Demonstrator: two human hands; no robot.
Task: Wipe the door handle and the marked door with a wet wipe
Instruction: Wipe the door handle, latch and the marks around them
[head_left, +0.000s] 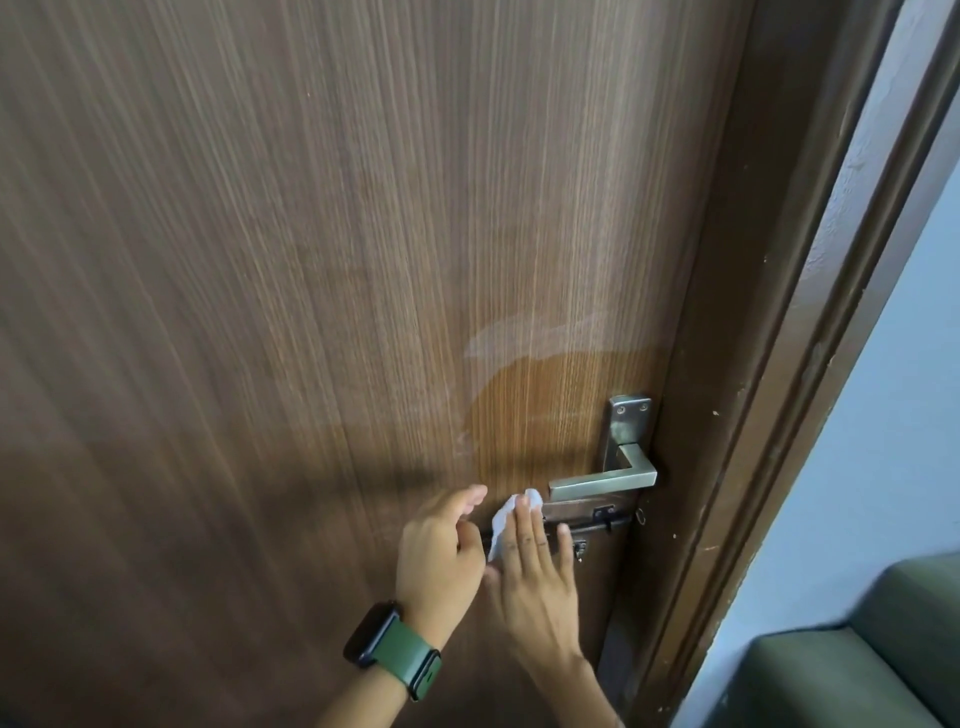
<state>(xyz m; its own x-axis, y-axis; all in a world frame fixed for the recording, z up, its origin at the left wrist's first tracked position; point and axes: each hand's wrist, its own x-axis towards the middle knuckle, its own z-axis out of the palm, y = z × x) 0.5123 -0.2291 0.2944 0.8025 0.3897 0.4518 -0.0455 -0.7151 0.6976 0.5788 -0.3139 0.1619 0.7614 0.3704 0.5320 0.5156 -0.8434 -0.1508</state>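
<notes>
Brown wood-grain door (311, 260) fills most of the view, dark brown door frame (737, 364) on its right, pale wall (893, 415) past that. Metal door handle (602, 483) sits at the door's right edge, lever pointing left from an upright back plate with two screws at top. Just below the lever, a dark sliding bolt (597, 525) runs sideways. Wet, shiny patch (535, 374) on the door above and left of the handle, pale streaks along its top edge. Right hand (535, 571) lies flat against the door below the lever, fingers extended and close together, pressing a white wet wipe (506, 525) onto the surface; wipe bunched, sticking out above and left of the fingertips, touching or nearly touching the lever's free end, cannot tell which. Left hand (441, 551) just beside it on the left, fingers loosely curled, thumb up near the wipe; whether it grips the wipe or the bolt end cannot be told. Hands close, nearly touching. Dark smartwatch with green strap (395, 649) on left wrist. Green padded seat (883, 649) at bottom right corner.
</notes>
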